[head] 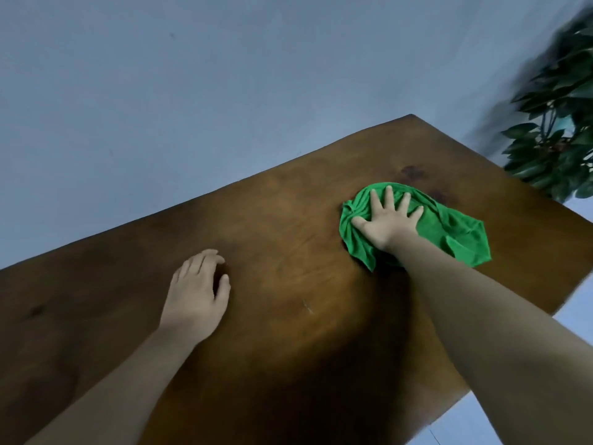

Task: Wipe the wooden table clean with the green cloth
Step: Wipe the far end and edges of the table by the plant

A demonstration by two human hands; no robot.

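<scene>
A crumpled green cloth point(449, 232) lies on the brown wooden table point(272, 252) toward its far right part. My right hand point(386, 223) presses flat on the cloth with fingers spread, the palm covering its left half. My left hand point(197, 293) rests on the bare wood at the middle left, fingers curled lightly with nothing in them. Dark stains point(414, 173) mark the wood just beyond the cloth.
A blue-grey wall point(192, 91) runs along the table's far edge. A leafy green plant point(561, 123) stands past the table's right corner. Pale floor point(571, 322) shows beyond the right edge. A small light scratch point(308, 308) marks the middle of the table.
</scene>
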